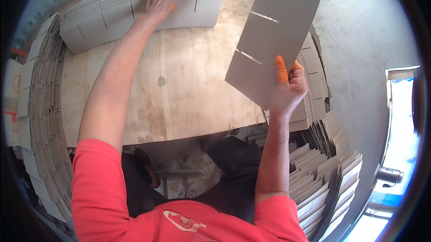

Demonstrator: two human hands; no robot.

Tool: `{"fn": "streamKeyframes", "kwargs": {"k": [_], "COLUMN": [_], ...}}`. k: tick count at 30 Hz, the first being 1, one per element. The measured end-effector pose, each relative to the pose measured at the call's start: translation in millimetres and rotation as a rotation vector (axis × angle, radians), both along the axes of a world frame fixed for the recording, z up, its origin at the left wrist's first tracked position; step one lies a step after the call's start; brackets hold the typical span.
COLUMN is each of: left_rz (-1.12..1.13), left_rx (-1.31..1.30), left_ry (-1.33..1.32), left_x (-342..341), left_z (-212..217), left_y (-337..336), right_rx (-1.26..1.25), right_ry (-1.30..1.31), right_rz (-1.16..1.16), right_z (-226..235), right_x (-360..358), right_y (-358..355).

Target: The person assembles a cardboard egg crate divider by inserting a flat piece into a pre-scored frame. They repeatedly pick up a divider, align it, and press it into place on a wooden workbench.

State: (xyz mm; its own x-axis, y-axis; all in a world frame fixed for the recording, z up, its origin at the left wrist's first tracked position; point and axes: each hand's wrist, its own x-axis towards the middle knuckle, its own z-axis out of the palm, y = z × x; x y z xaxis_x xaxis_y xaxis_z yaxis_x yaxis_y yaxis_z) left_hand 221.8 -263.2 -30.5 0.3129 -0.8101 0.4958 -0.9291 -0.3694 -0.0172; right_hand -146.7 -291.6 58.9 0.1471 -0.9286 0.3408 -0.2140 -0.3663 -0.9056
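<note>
My right hand [292, 82] is closed on the lower right edge of a slotted grey cardboard divider [269, 35], raised and tilted above the table's right side. Orange finger covers sit on its thumb and on one finger. At the far side, my left hand [162, 0] reaches over a long row of upright cardboard dividers [105, 22]. Its fingers are curled down onto their top edges, and a bit of orange shows at one fingertip. How many sheets the left fingers pinch is hidden.
The plywood table [193, 75] lies between my arms. Stacked cardboard [45, 89] lines the left side. More dividers [314, 80] stand at the right edge, with fanned bundles [327, 183] below. A wall [363, 35] rises on the right, beside a bright opening [399, 125].
</note>
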Motion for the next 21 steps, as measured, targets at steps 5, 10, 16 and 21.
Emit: {"fn": "streamKeyframes", "kwargs": {"k": [5,10,16,21], "left_rz": [-0.104,-0.178,-0.423,-0.479], "left_rx": [-0.106,0.036,-0.139,-0.152], "left_ry": [0.06,0.199,0.043,-0.028], "left_x": [-4,-46,-83,-112], "left_z": [7,25,13,18], "left_y": [13,40,62,71], "right_rx": [-0.21,-0.344,-0.477,-0.488], "right_ry": [0.171,0.253,0.329,0.246], "right_rz": [0.073,0.084,0.107,0.204], "right_z": [-4,-11,-17,-21], "right_x": [21,35,43,45], "right_y": [6,12,18,20]}}
